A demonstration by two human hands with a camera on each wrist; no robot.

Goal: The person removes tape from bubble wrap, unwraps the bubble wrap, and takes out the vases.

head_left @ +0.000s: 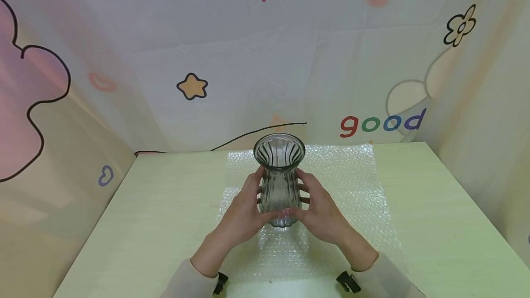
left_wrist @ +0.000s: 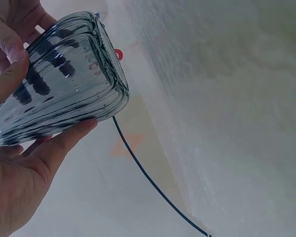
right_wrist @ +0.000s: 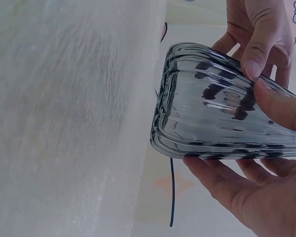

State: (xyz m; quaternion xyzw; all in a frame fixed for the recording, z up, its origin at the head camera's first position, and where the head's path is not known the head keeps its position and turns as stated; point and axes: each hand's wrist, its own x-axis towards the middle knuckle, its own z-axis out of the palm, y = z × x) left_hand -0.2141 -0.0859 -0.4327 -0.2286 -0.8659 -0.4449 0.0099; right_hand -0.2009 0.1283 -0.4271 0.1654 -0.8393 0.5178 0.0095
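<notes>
A ribbed, smoky-clear glass vase (head_left: 280, 183) with a flared rim stands upright between both hands, its base toward the lower edge of the head view. The left hand (head_left: 246, 208) grips its left side and the right hand (head_left: 320, 208) its right side. Both thumbs meet across the front of the vase near the base, while the other fingers wrap round the sides and partly vanish behind the glass. In the left wrist view the vase (left_wrist: 64, 79) shows its thick rounded base, clear of the sheet. The right wrist view shows the same base of the vase (right_wrist: 212, 106) between the hands.
A sheet of bubble wrap (head_left: 343, 187) lies flat on the pale green table (head_left: 174, 197) beneath the vase. Behind the table hangs a printed cloth (head_left: 232, 49), which also runs along both sides. A black clip (head_left: 348, 282) sits at the right cuff.
</notes>
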